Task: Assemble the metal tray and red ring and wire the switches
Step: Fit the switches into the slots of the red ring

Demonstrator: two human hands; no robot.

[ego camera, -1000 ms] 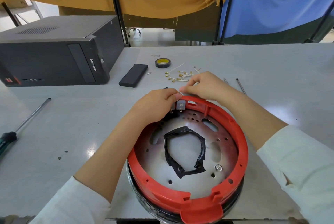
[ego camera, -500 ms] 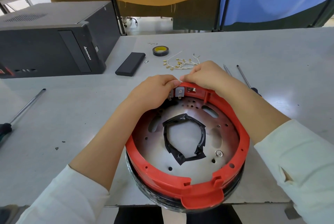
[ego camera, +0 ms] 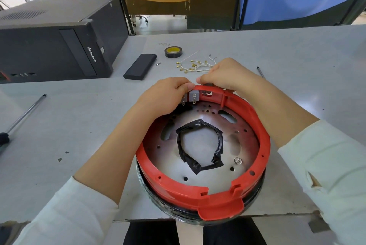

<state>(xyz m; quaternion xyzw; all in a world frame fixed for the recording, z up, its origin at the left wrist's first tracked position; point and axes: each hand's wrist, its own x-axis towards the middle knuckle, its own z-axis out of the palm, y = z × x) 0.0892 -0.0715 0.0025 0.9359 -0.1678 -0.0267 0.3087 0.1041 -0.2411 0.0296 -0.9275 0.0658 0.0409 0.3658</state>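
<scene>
Pinching at the far rim of the red ring (ego camera: pixel 263 136), the fingers of both hands curl in close together, tips almost touching. The left hand (ego camera: pixel 168 96) has its fingertips tucked over the rim onto a small grey switch (ego camera: pixel 193 96) set on the ring's inner wall, with metal tabs showing beneath. The right hand (ego camera: pixel 223 74) grips the rim just beside it; whether it also pinches a wire cannot be told, since the fingertips hide it.

The red ring sits on the metal tray (ego camera: pixel 168 157), a pierced disc with a loop of black tape (ego camera: pixel 200 145) at its centre, at the near edge of the grey table (ego camera: pixel 79 126).

Beyond the hands lie loose white wires with brass terminals (ego camera: pixel 195 65), a roll of tape (ego camera: pixel 173 51) and a flat black case (ego camera: pixel 140 66). A screwdriver (ego camera: pixel 21 116) lies well to the left, near a black computer tower (ego camera: pixel 49 46).

The ring appears already fitted, so the step looks like seating or wiring the switches. Next would likely call for pushing a terminal squarely onto a tab.
</scene>
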